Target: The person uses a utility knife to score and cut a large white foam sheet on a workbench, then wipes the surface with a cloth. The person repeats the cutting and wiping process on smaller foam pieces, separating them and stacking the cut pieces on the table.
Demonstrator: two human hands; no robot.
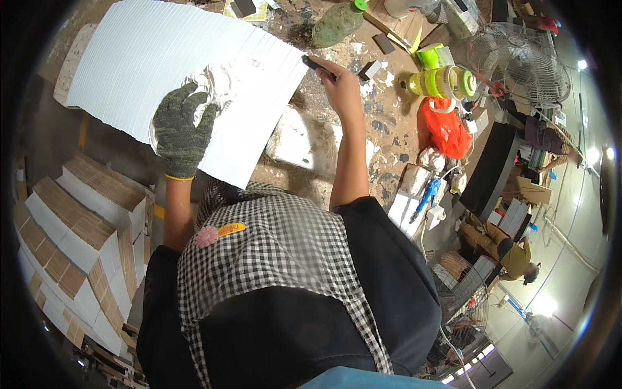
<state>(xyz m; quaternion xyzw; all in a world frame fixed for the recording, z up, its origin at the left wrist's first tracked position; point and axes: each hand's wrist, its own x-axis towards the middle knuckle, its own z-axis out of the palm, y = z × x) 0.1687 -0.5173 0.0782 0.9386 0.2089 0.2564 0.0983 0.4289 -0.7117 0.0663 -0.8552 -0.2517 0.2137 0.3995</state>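
Stack of white sheets [136, 65] lies fanned in overlapping rows across the upper left of the frame, on a paint-stained bench [392, 133]. Left hand [183, 129], in a dark knitted glove, rests on the stack with fingers spread against a crumpled white cloth [220, 87]; whether it grips the cloth cannot be told. Right hand [342, 89], bare, is clenched around a black tool [311, 63], which meets the stack's right-hand corner at upper centre. Just right of that hand sits a small grey block [370, 70]. A green-capped bottle [338, 26] lies at top centre. At upper right, a yellow-green bottle [437, 83] lies near a red bag [446, 133], with a fan [521, 65] beyond. Piled boards [81, 217], white and brown, occupy the lower left. A co-worker [515, 253] is visible at right.
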